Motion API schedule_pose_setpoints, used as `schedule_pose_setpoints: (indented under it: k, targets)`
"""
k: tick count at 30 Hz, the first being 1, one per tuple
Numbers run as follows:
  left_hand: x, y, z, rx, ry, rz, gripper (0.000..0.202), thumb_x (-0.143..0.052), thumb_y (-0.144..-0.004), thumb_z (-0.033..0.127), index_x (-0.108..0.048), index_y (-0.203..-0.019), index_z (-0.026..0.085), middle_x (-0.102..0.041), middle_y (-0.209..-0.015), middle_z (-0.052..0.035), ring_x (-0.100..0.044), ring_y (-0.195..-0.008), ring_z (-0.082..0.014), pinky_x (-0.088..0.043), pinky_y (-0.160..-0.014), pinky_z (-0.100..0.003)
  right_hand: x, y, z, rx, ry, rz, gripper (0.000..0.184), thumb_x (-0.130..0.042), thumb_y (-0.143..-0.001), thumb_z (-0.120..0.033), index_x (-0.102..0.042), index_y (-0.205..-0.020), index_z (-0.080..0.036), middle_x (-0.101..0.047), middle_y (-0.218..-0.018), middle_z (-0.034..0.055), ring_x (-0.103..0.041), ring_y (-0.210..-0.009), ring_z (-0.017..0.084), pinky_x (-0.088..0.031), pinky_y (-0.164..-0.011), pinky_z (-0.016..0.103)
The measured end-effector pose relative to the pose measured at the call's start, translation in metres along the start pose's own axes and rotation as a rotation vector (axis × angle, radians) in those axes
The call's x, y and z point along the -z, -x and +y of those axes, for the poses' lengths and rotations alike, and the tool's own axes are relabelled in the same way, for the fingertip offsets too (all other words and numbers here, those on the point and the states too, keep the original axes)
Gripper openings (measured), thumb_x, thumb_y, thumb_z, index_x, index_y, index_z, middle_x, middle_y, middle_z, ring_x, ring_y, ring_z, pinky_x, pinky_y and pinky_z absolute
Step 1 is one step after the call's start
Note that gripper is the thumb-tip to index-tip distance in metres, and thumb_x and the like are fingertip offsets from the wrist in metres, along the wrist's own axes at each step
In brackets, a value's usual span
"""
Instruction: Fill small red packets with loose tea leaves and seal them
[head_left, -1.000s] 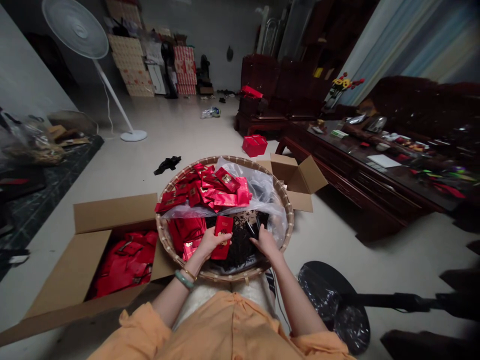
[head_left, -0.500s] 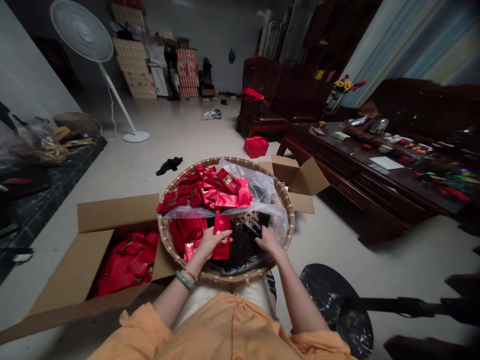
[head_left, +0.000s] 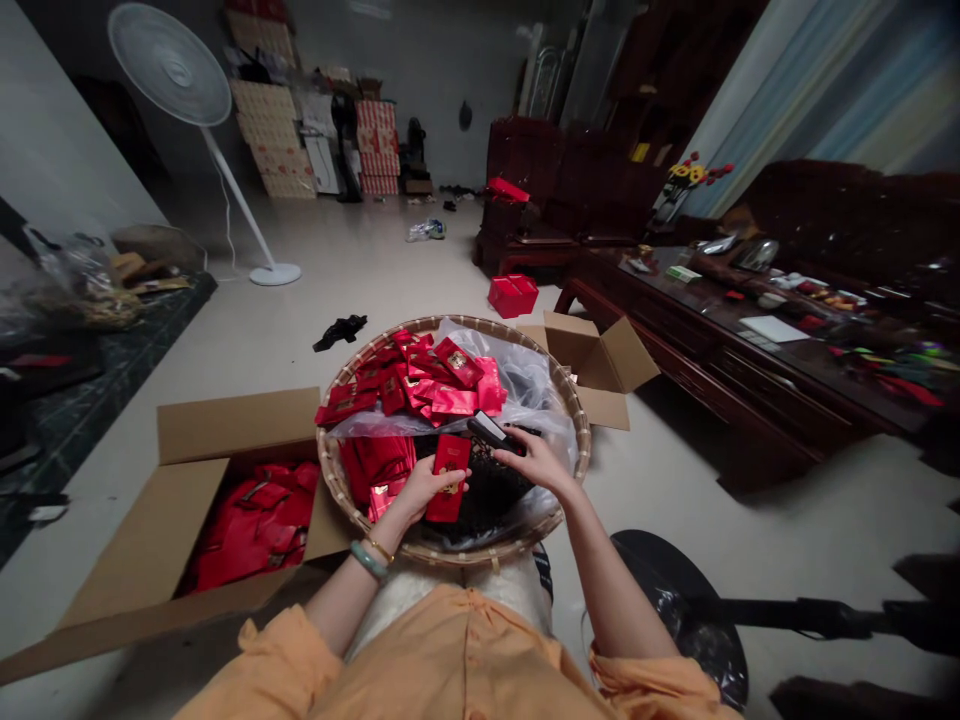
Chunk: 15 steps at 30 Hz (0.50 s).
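My left hand point(head_left: 424, 490) grips a red packet with a gold mark point(head_left: 448, 478) upright over the round woven bamboo basket point(head_left: 334, 490). My right hand point(head_left: 534, 460) pinches a small flat black object point(head_left: 491, 432) above dark loose tea leaves point(head_left: 487, 490). A heap of glossy red packets point(head_left: 427, 385) lies at the basket's far side on a clear plastic bag point(head_left: 536, 400). More red packets point(head_left: 375, 462) sit beside my left hand. An open cardboard box point(head_left: 236, 425) at the left holds red packaging point(head_left: 247, 525).
A second open cardboard box point(head_left: 600, 365) stands behind the basket. A dark wooden table point(head_left: 720, 340) runs along the right. A red box point(head_left: 514, 295) and a black cloth point(head_left: 340, 332) lie on the floor. A round black object point(head_left: 675, 610) sits low at right.
My right hand has risen from the tea leaves toward the plastic, lifting the black object. My left hand still holds the red packet in about the same spot.
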<state>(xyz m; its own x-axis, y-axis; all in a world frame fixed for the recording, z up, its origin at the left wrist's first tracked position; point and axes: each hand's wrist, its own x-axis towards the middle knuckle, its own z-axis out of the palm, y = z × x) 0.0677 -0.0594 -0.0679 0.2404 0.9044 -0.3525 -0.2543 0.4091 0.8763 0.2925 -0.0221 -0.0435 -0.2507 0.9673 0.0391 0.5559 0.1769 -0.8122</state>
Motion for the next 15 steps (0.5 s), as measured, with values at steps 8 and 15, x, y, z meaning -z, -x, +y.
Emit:
schedule_pose_setpoints:
  k: [8,15]
  targets:
    - [0.013,0.003,-0.007,-0.294,-0.205,0.053,0.051,-0.082,-0.050,0.039,-0.064,-0.089,0.011,-0.070,-0.089,-0.0111,-0.065,-0.077,-0.0199,-0.050,-0.075,-0.032,-0.014,0.016,0.039,-0.145,0.333,-0.110,0.053,-0.069,-0.070,-0.031,-0.056,-0.120,-0.017,-0.063,-0.114,0.0115,-0.059,-0.103,0.027,-0.043,-0.088,0.035]
    - [0.012,0.012,0.004,-0.445,-0.200,-0.086,0.075,-0.066,-0.049,0.071,-0.068,-0.099,0.015,-0.065,-0.107,-0.0124,-0.058,-0.102,-0.0278,-0.044,-0.090,-0.033,-0.013,0.022,0.022,-0.056,0.348,0.090,0.043,-0.064,-0.074,-0.026,-0.058,-0.115,-0.017,-0.061,-0.113,0.0125,-0.055,-0.104,0.025,-0.041,-0.091,0.037]
